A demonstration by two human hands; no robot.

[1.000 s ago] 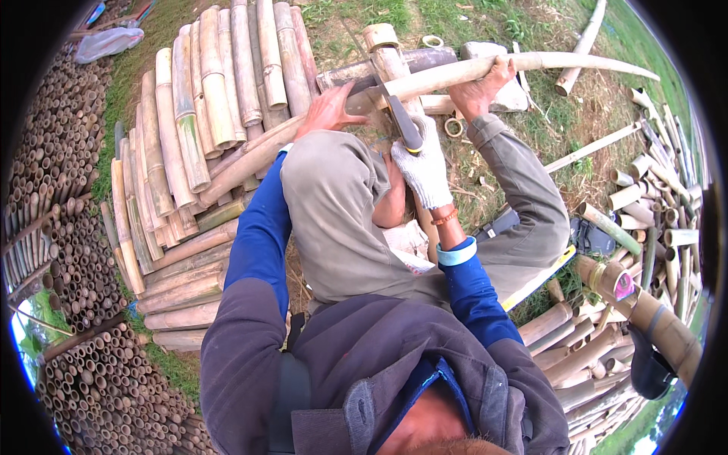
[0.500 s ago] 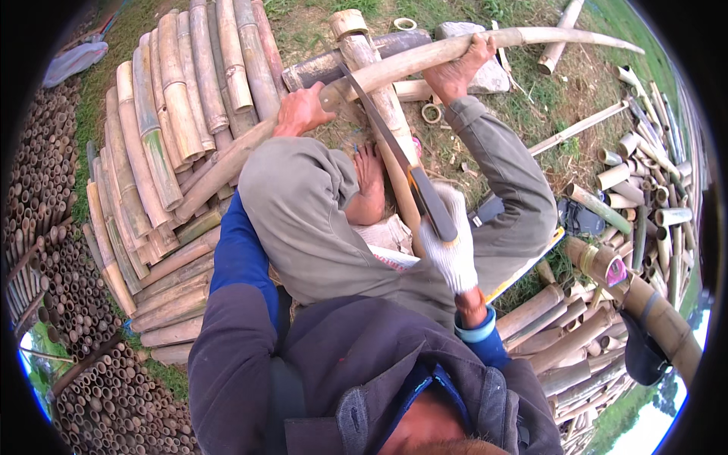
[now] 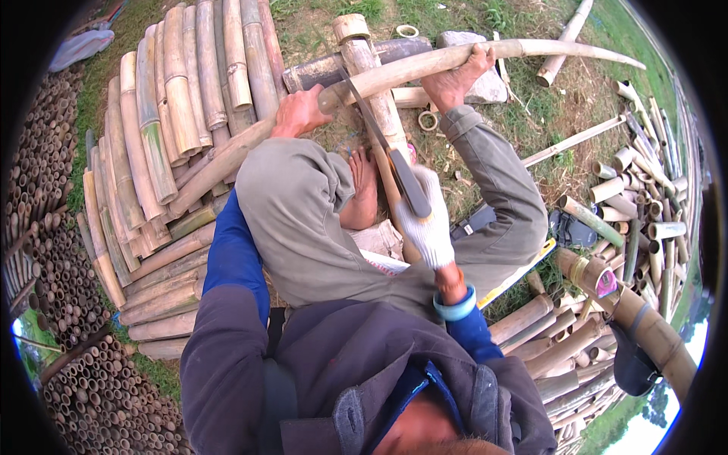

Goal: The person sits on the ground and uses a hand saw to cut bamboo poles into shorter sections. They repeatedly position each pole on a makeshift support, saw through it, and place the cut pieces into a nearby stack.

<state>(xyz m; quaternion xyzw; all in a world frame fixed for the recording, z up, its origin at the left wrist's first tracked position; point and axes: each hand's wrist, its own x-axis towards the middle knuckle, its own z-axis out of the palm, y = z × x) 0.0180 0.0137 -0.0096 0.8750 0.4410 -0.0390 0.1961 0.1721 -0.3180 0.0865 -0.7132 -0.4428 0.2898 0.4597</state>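
A long, curved bamboo pole [image 3: 413, 71] lies across the scene, rising from the stack on the left to a thin tip at the upper right. My bare left hand [image 3: 301, 112] is closed around it, just left of the cut. In my right hand [image 3: 429, 224], which wears a white knitted glove, is the grip of a hand saw [image 3: 371, 120]. Its dark blade slants up to the left and crosses the pole beside my left hand. Under the pole runs a pale bamboo support [image 3: 385, 106]. My bare right foot [image 3: 457, 78] presses on the pole right of the blade.
Stacked bamboo lengths [image 3: 178, 83] fill the left side, with many cut ends [image 3: 98, 402] beyond. Loose bamboo pieces [image 3: 644, 197] are piled at the right. A grey stone [image 3: 489, 85] sits behind my right foot. A thick upright bamboo [image 3: 652, 326] stands lower right, a dark cap hanging on it.
My right hand and the saw grip have moved forward and a little left along the blade's line. My left hand, right foot and the pole stay about where they were.
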